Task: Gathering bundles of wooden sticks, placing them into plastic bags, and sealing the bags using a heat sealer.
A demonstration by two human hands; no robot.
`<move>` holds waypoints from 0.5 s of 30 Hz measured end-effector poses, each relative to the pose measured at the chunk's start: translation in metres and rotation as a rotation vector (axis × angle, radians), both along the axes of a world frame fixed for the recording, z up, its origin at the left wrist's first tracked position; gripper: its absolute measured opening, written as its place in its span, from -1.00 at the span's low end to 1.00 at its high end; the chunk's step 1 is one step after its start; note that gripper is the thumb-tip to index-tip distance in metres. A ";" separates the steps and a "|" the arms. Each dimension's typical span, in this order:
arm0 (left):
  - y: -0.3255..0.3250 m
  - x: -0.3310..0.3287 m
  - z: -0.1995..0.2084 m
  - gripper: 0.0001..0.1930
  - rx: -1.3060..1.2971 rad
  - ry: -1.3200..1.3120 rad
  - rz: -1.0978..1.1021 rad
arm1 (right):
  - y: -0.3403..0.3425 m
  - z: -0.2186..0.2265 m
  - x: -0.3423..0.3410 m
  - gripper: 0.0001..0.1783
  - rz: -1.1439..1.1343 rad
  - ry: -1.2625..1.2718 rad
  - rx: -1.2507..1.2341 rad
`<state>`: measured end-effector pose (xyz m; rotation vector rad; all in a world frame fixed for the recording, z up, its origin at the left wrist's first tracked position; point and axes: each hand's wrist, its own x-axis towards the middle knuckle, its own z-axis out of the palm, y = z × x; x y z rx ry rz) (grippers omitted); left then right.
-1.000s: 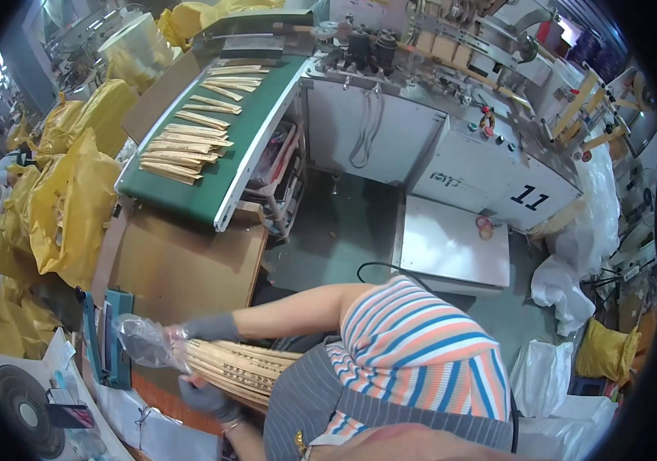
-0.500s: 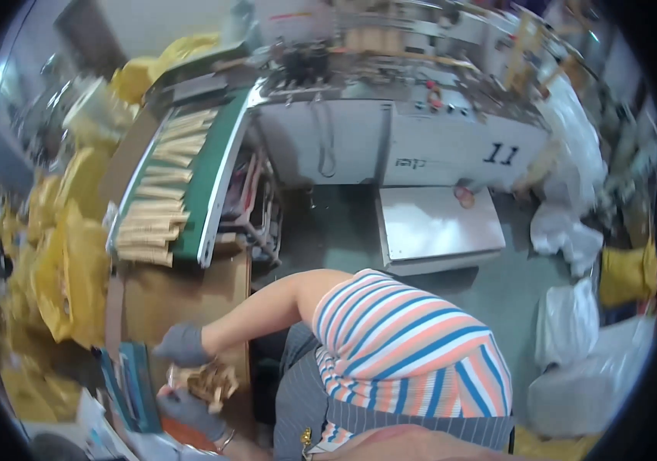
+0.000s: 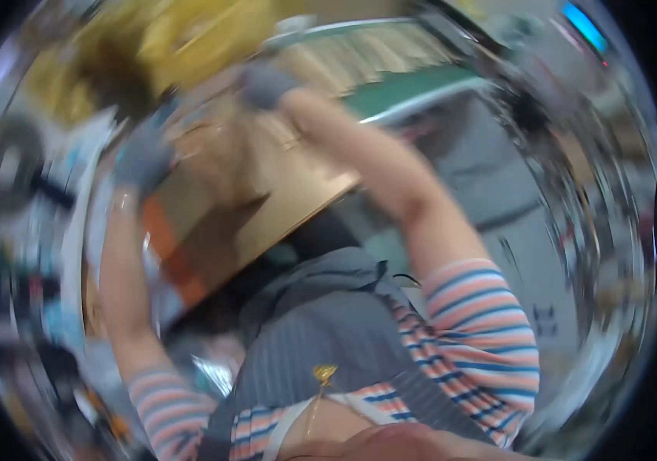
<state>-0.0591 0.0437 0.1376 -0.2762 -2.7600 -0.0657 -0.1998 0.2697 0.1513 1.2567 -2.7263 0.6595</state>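
Observation:
My left hand [image 3: 144, 159], in a grey glove, is at the left edge of a clear bag [image 3: 217, 154] with tan pieces inside. Its fingers are smeared by motion, so its grip on the bag does not show. Also gloved in grey, my right hand [image 3: 267, 84] is beyond the bag's far right side, close to the green conveyor belt. Blur hides its fingers too. The bag lies over a brown tabletop [image 3: 298, 192]. A bluish-green device, plain in the earlier frame, is mostly hidden near my left hand.
Tan strips [image 3: 367, 58] lie in rows on the green belt [image 3: 413, 91] at the far side. Yellow sacks [image 3: 213, 38] are piled at the far left. An orange strip [image 3: 173, 257] is on the table's left part, and a grey roll [image 3: 9, 164] stands farther left.
The view has swung left toward the table and is heavily blurred. My hands are farther apart, with the right one stretched toward the belt's end. The bag of tan pieces stays between them.

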 end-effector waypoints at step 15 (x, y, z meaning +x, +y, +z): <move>0.069 0.105 0.090 -0.73 1.187 0.000 0.084 | -0.016 0.024 0.086 -0.69 0.612 0.018 -0.323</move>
